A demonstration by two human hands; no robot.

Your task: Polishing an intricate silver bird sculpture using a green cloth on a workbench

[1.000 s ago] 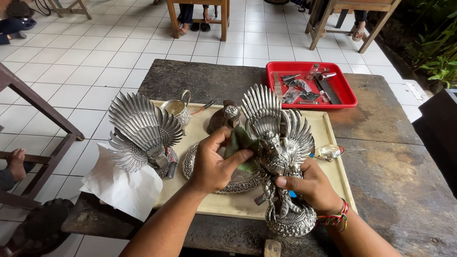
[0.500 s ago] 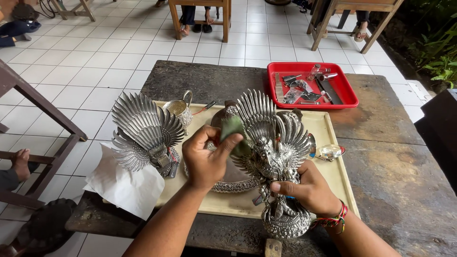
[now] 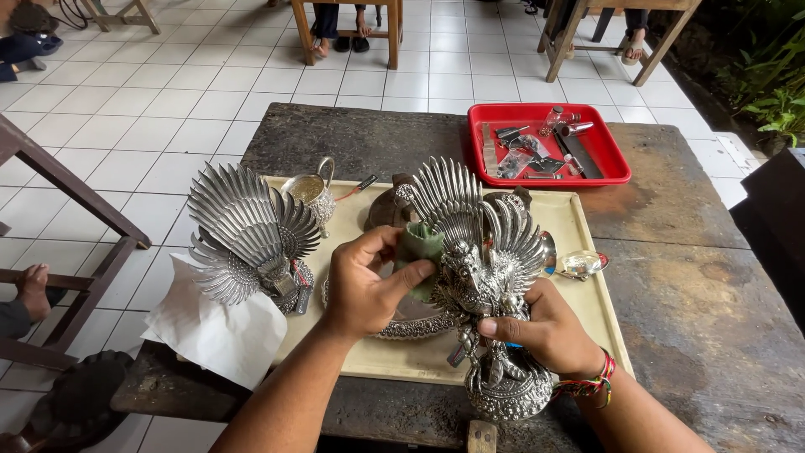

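White floor tiles run under a weathered dark wooden table (image 3: 688, 285); chair legs and other people's feet show along the far edge, and another person's hand rests on a frame at far left.

Left to right across the table:

- White paper sheet (image 3: 214, 331), hanging off the near-left corner.
- Silver winged piece (image 3: 247, 235), feathers fanned, standing apart on the left end of the cream tray (image 3: 587, 310), touching the paper.
- Small silver jug (image 3: 312, 195) behind it, upright, handle toward the far side.
- Left hand (image 3: 365, 285), fingers curled and pinched on a wad of green cloth (image 3: 418, 252). Cloth is pressed against the left flank of the statue, just under the wing.
- Round silver dish (image 3: 411, 323), flat on the tray beneath the hands, mostly hidden.
- Silver winged statue (image 3: 482, 268), upright, long axis vertical, tilted slightly toward the wearer. Its base overhangs the near edge of the tray.
- Right hand (image 3: 545, 331), closed around the statue's lower body from the right, thumb across the front. A woven bracelet sits at the wrist.
- Small silver spoon-like bowl (image 3: 580, 264), near the tray's right edge.
- Red tray (image 3: 545, 147) of small metal tools, far right, well apart.

Key relation: statue lies immediately right of the cloth hand, between the two hands. Left hand works, right hand braces.
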